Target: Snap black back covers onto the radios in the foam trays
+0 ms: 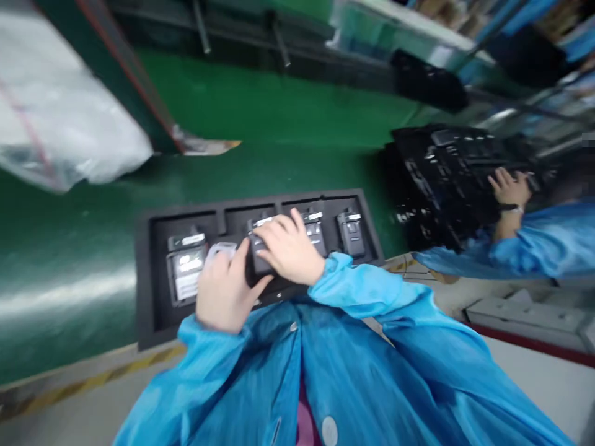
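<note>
Device [261, 267] lies under right hand [292, 249], beside left hand [223, 290] — left spread, right's grip I cannot tell.

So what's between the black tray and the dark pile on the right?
In the head view, a strip of green surface separates tray from dark pile.

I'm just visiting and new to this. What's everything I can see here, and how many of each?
Worktop: one, green, under the tray
Tray: one, black, centre
Devices: at least four, dark, in the tray
Plastic: count unclear, whitish, upper left
Post: one, dark green, beside the plastic
Black pile: pieces uncountable, right
Co-worker's hand: one, blue-sleeved, on the pile
Background clutter: blurred, mixed colours, top right
Left grip: one bare hand, blue-sleeved, over the tray
Right grip: likewise, on a device
</note>
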Demonstrator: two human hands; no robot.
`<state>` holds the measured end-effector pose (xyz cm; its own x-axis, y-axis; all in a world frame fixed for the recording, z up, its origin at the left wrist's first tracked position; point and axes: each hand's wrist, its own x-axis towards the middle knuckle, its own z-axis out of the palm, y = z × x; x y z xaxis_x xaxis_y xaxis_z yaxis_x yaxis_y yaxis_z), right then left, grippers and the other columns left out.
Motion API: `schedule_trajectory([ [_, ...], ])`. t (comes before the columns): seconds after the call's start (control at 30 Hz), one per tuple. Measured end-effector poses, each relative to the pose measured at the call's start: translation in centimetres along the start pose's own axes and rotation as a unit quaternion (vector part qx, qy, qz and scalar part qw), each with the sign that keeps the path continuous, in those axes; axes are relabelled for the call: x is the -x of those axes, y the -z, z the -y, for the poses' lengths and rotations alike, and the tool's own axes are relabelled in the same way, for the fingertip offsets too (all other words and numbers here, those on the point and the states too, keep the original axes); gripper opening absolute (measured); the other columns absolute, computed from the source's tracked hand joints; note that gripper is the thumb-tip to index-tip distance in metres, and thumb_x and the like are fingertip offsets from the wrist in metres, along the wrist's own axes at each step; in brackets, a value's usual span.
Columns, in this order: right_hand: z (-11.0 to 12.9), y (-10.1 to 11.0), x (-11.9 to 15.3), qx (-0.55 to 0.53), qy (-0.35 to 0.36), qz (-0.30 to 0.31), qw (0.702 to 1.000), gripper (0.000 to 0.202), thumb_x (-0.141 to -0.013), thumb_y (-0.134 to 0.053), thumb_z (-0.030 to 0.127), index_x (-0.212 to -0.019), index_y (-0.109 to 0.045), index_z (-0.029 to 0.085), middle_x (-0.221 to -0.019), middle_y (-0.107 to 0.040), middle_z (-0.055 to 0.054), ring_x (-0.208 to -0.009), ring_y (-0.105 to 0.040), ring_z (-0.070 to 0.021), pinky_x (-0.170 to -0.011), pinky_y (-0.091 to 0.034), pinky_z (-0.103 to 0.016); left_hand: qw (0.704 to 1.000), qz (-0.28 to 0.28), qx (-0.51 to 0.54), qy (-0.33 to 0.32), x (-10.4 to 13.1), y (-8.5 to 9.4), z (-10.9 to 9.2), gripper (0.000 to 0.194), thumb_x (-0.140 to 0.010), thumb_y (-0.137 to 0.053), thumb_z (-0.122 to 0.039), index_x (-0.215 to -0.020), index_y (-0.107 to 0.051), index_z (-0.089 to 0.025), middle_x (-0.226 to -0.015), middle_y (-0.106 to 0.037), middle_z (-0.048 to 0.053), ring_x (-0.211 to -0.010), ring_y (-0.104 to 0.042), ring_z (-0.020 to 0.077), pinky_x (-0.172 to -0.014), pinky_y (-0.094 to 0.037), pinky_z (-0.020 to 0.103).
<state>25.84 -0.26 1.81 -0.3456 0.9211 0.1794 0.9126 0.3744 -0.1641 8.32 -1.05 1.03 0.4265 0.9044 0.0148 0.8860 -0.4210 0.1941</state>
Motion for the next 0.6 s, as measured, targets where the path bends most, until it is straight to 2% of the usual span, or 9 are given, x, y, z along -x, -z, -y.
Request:
schedule_trajectory([
  [0.2,-0.3,1.6,1.1,0.013,0.029,0.014,0.999,0.029,-0.093,-0.048,0.026,-0.119,-0.058,0.016,-0.124,-0.057,-0.005,-0.124,-0.039,-0.0242,-0.118,-0.018,-0.054,0.995,0.007,-0.073,-0.06,-1.0,0.0,0.4,0.071,-0.088,-0.048,-0.058,-0.139,-0.047,-0.008,-0.096,-0.06,0.016,-0.09,-0.057,0.0336,-0.074,-0.044,0.04],
  [0.3,-0.9,2.0,1.1,0.011,0.058,0.026,0.998,0.03,-0.093,-0.047,0.026,-0.118,-0.059,0.014,-0.122,-0.058,-0.007,-0.122,-0.041,-0.0252,-0.118,-0.019,-0.055,0.993,0.006,-0.091,-0.071,-1.2,0.0,0.4,0.07,-0.088,-0.046,-0.056,-0.137,-0.048,-0.006,-0.095,-0.061,0.018,-0.092,-0.057,0.0351,-0.074,-0.045,0.041],
  [0.37,-1.4,3.1,0.9,0.002,0.086,0.049,0.995,0.032,-0.092,-0.05,0.027,-0.118,-0.06,0.012,-0.123,-0.058,-0.009,-0.122,-0.043,-0.0268,-0.115,-0.024,-0.055,0.992,0.002,-0.098,-0.08,-1.3,-0.1,0.5,0.07,-0.089,-0.044,-0.056,-0.135,-0.05,-0.005,-0.094,-0.062,0.017,-0.09,-0.057,0.035,-0.074,-0.046,0.042],
  [0.43,-1.9,5.3,0.6,-0.013,0.105,0.066,0.992,0.038,-0.089,-0.056,0.029,-0.122,-0.058,0.01,-0.125,-0.058,-0.011,-0.122,-0.043,-0.0281,-0.111,-0.031,-0.051,0.991,-0.004,-0.102,-0.088,-1.4,-0.3,0.9,0.07,-0.089,-0.041,-0.057,-0.134,-0.051,-0.005,-0.092,-0.062,0.016,-0.087,-0.058,0.0348,-0.073,-0.048,0.042],
  [0.5,-2.8,8.7,0.1,-0.039,0.111,0.07,0.991,0.045,-0.088,-0.058,0.032,-0.126,-0.055,0.009,-0.128,-0.057,-0.012,-0.122,-0.045,-0.0273,-0.106,-0.039,-0.045,0.99,-0.006,-0.104,-0.093,-1.5,-0.6,1.5,0.069,-0.088,-0.037,-0.06,-0.13,-0.054,-0.008,-0.087,-0.062,0.014,-0.083,-0.058,0.0354,-0.071,-0.049,0.044],
  [0.57,-5.0,12.7,-0.6,-0.072,0.1,0.07,0.99,0.043,-0.091,-0.055,0.036,-0.129,-0.055,0.014,-0.129,-0.056,-0.009,-0.119,-0.049,-0.0237,-0.101,-0.044,-0.041,0.991,-0.006,-0.097,-0.097,-1.4,-1.1,2.1,0.066,-0.086,-0.035,-0.061,-0.122,-0.059,-0.011,-0.083,-0.061,0.013,-0.081,-0.059,0.0368,-0.07,-0.05,0.047],
  [0.6,-6.9,14.7,-1.1,-0.085,0.08,0.066,0.991,0.04,-0.093,-0.052,0.037,-0.128,-0.056,0.018,-0.129,-0.057,-0.006,-0.117,-0.051,-0.0218,-0.1,-0.045,-0.04,0.991,-0.007,-0.091,-0.098,-1.3,-1.3,2.3,0.065,-0.085,-0.035,-0.061,-0.118,-0.062,-0.013,-0.082,-0.06,0.013,-0.08,-0.059,0.0373,-0.07,-0.05,0.048],
])
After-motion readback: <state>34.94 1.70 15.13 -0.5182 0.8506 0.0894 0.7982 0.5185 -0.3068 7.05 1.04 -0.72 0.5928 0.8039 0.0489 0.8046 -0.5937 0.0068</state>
